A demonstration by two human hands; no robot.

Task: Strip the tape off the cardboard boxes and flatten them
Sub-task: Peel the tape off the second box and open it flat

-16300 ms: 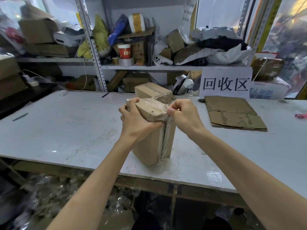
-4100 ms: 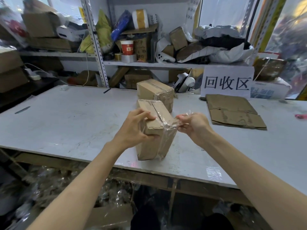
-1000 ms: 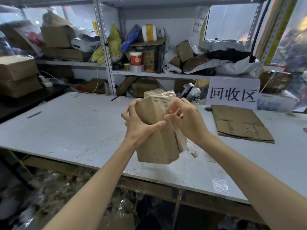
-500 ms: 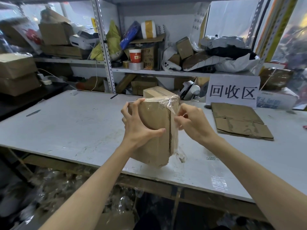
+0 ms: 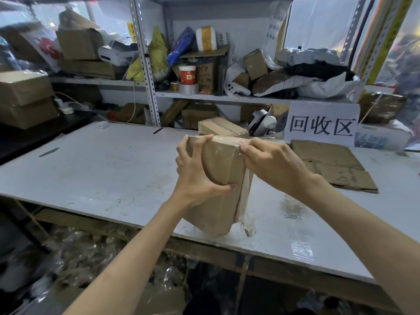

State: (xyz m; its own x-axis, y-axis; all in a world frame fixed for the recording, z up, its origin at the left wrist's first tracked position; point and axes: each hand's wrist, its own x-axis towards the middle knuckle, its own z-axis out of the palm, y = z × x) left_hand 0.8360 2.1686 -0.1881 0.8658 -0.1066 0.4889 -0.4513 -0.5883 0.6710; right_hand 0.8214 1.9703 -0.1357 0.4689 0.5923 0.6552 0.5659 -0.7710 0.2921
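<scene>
Stripping step: left hand (image 5: 197, 176) curls its grip round the box (image 5: 223, 164), tilted at the worktop's (image 5: 102, 169) 6 o'clock edge. Right hand (image 5: 270, 164), I think, pinches tape (image 5: 242, 201) at the top corner. Next: a firm peel toward 3 o'clock.

A white sign (image 5: 322, 123) with black characters stands at the table's (image 5: 91, 173) far edge, right of centre; upper middle, a red paper cup (image 5: 187, 75) sits on the shelf (image 5: 227, 98), a yellow bag (image 5: 156, 57) just left of it.
</scene>
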